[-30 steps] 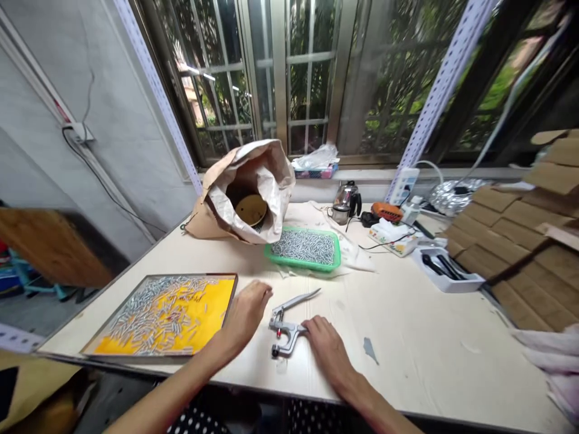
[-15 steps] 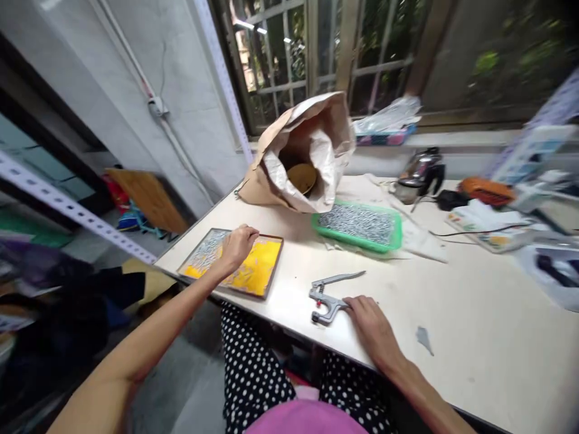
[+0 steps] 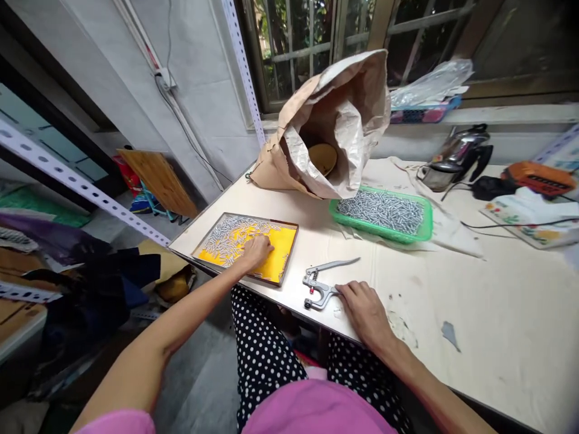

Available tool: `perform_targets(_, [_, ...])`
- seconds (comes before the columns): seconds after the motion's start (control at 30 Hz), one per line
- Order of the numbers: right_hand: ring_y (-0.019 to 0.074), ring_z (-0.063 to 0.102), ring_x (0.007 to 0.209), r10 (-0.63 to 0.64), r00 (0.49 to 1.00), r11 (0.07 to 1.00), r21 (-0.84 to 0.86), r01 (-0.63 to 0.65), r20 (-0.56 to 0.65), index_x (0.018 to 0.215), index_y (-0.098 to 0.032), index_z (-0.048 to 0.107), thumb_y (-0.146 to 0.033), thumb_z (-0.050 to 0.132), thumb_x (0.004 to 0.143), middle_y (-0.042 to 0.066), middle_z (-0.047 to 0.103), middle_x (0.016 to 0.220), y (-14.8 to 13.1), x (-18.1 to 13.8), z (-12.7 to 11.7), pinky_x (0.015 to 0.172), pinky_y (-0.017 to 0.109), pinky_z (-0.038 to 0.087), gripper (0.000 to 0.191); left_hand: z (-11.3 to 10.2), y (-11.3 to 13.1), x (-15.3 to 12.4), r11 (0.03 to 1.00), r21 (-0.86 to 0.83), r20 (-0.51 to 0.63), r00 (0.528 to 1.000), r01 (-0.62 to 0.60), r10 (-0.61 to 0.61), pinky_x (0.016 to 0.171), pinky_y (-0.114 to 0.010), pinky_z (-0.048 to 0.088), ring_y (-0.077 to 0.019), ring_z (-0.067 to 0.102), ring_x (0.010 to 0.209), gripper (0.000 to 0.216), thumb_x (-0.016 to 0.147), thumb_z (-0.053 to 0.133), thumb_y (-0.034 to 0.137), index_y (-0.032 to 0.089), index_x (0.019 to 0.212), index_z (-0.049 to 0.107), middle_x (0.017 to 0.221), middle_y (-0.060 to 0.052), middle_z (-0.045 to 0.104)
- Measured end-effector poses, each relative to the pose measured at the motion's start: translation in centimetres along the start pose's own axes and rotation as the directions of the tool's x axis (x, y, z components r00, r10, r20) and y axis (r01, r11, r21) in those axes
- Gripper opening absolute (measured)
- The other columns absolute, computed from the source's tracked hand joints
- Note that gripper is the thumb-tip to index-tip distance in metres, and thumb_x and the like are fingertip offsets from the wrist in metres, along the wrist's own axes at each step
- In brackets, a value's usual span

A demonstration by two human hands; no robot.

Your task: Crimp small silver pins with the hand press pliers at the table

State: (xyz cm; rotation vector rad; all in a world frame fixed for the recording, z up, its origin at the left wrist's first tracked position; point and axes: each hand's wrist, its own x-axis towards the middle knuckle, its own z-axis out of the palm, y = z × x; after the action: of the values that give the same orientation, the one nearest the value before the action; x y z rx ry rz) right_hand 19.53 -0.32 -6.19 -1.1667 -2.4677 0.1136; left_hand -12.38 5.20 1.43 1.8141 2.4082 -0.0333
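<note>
My left hand (image 3: 257,251) is over a shallow tray (image 3: 293,244) with a yellow bottom, fingers closed and low among small silvery metal pieces (image 3: 221,241). What its fingertips pinch, if anything, is hidden. A pair of grey snap-fastener pliers (image 3: 322,293) lies on the table with its jaws toward the left and its handles spread apart. Over the lower handle's end my right hand (image 3: 364,308) is closed, resting on the tabletop. Behind the pliers, a green plastic basket (image 3: 427,226) is full of similar slim silvery pieces (image 3: 382,211).
A large open paper sack (image 3: 289,150) with a yellowish round thing inside leans behind the tray. A metal pot (image 3: 456,157), an orange tool (image 3: 538,179) and a cable lie at the back right. A grey scrap (image 3: 450,335) is on the tabletop at right.
My left hand has come nearer the front right of the tray and down among the pieces. My right hand stays at the pliers' handle. The whole view has shifted slightly.
</note>
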Motion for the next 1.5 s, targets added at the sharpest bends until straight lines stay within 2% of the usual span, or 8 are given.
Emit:
perform_targets(0.17, [0.0240, 0.053, 0.095, 0.022, 0.998, 0.992, 0.125, -0.029, 0.052, 0.115, -0.020, 0.061, -0.026, 0.045, 0.098, 0.010, 0.061, 0.107, 1.3, 1.2, -1.7, 0.080, 0.037, 0.043, 0.024, -0.9, 1.2, -0.8, 0.996, -0.040, 0.012, 0.997, -0.082, 0.083, 0.077, -0.027, 0.048, -0.0227, 0.067, 0.091, 0.018, 0.086, 0.055, 0.016, 0.014, 0.085, 0.073, 0.093, -0.012, 0.073])
perform_targets(0.27, [0.0236, 0.054, 0.100, 0.043, 0.999, 0.991, 0.126, -0.046, 0.027, 0.122, -0.018, 0.059, -0.022, 0.039, 0.100, 0.012, 0.060, 0.116, 2.5, 3.0, -3.0, 0.084, 0.037, 0.044, 0.030, -1.1, 3.6, -3.4, 0.933, -0.337, 0.042, 0.987, -0.129, 0.152, 0.064, -0.024, 0.048, -0.0159, 0.066, 0.068, 0.015, 0.086, 0.059, 0.022, 0.015, 0.086, 0.072, 0.077, -0.005, 0.072])
perform_targets(0.4, [0.0220, 0.055, 0.093, -0.036, 0.986, 0.996, 0.092, 0.021, 0.161, 0.109, -0.017, 0.065, -0.020, 0.041, 0.099, 0.010, 0.063, 0.102, 2.8, 4.9, -3.7, 0.079, 0.034, 0.043, 0.026, 0.2, 7.2, -7.3, 0.693, -0.709, 0.293, 0.948, 0.129, 0.123, 0.040, -0.020, 0.035, -0.0087, 0.045, 0.039, 0.014, 0.083, 0.062, 0.026, 0.015, 0.082, 0.069, 0.050, 0.005, 0.055])
perform_targets(0.5, [0.0208, 0.054, 0.088, -0.080, 0.969, 0.994, 0.089, 0.061, 0.233, 0.097, -0.017, 0.067, -0.022, 0.042, 0.100, 0.008, 0.062, 0.093, 2.1, 4.6, -3.4, 0.076, 0.033, 0.041, 0.025, 1.9, 8.2, -8.8, 0.544, -0.785, 0.416, 0.903, 0.297, 0.107, 0.036, -0.018, 0.027, -0.0062, 0.037, 0.037, 0.015, 0.080, 0.065, 0.027, 0.013, 0.075, 0.067, 0.047, 0.007, 0.049])
perform_targets(0.63, [0.0202, 0.053, 0.088, -0.060, 0.979, 0.990, 0.140, 0.032, 0.196, 0.100, -0.017, 0.067, -0.023, 0.045, 0.099, 0.008, 0.061, 0.094, 1.5, 3.0, -2.8, 0.076, 0.033, 0.040, 0.023, 3.2, 8.0, -9.0, 0.483, -0.794, 0.479, 0.869, 0.369, 0.124, 0.034, -0.018, 0.020, -0.0042, 0.031, 0.036, 0.022, 0.076, 0.071, 0.031, 0.012, 0.067, 0.064, 0.045, 0.008, 0.044])
perform_targets(0.8, [0.0211, 0.050, 0.088, -0.081, 0.988, 0.986, 0.158, 0.060, 0.130, 0.103, -0.017, 0.066, -0.023, 0.053, 0.096, 0.008, 0.061, 0.096, 1.7, 2.0, -2.1, 0.073, 0.033, 0.038, 0.016, 3.1, 8.1, -8.8, 0.486, -0.761, 0.543, 0.832, 0.431, 0.113, 0.033, -0.018, 0.020, -0.0037, 0.033, 0.036, 0.024, 0.074, 0.073, 0.031, 0.012, 0.066, 0.062, 0.049, 0.006, 0.049])
perform_targets(1.0, [0.0216, 0.046, 0.088, -0.049, 0.996, 0.990, 0.136, 0.039, 0.076, 0.101, -0.018, 0.064, -0.015, 0.049, 0.095, 0.008, 0.059, 0.097, 1.6, 1.6, -0.7, 0.072, 0.033, 0.035, 0.016, 2.6, 8.8, -8.7, 0.561, -0.694, 0.590, 0.803, 0.451, 0.084, 0.034, -0.018, 0.022, -0.0042, 0.033, 0.034, 0.020, 0.077, 0.072, 0.025, 0.013, 0.065, 0.060, 0.045, 0.008, 0.046])
perform_targets(1.5, [0.0217, 0.043, 0.086, -0.078, 0.993, 0.991, 0.113, 0.068, 0.084, 0.093, -0.016, 0.060, -0.013, 0.047, 0.096, 0.008, 0.057, 0.093, 1.3, 1.3, -0.4, 0.072, 0.033, 0.034, 0.014, 1.5, 9.3, -8.8, 0.820, -0.514, 0.539, 0.839, 0.254, 0.078, 0.038, -0.018, 0.032, -0.0069, 0.043, 0.032, 0.022, 0.085, 0.062, 0.027, 0.014, 0.067, 0.063, 0.040, 0.007, 0.049])
